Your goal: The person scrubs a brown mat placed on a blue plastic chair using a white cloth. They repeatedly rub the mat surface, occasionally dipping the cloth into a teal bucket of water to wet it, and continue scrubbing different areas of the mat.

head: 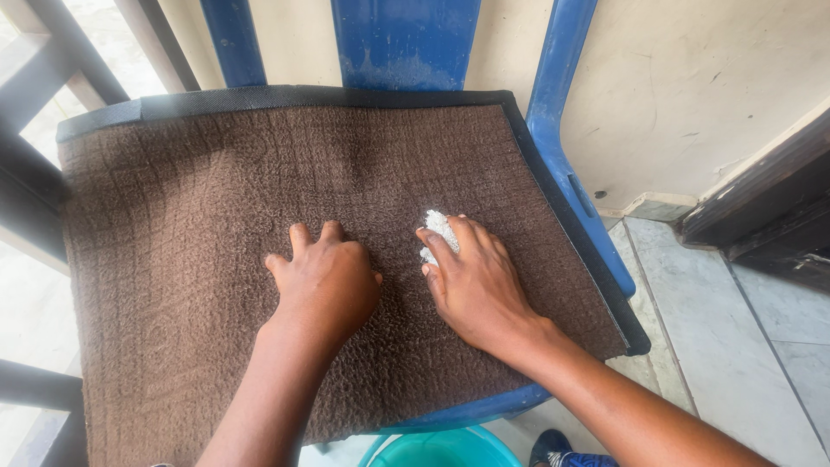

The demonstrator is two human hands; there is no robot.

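Pressing a white scrubbing pad (pixel 439 232) under closed right hand (pixel 477 285) fingers while the left hand (pixel 324 281) rests flat, fingers together, beside it, the brown mat (pixel 173 259) could slide off the blue chair (pixel 571 199) if pushed hard.

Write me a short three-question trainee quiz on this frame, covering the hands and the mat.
1. True or false: the left hand holds the white scrubbing pad.
2. What does the brown mat lie on: A) the tiled floor, B) a blue plastic chair, C) a wooden table?
3. Fill in: below the chair's front edge shows the rim of a ___ coloured basin.

Key:
1. False. The right hand presses the white pad onto the mat; the left hand rests bare on the mat beside it.
2. B. The chair's back and side frame show around the mat's black border.
3. Teal (blue-green).
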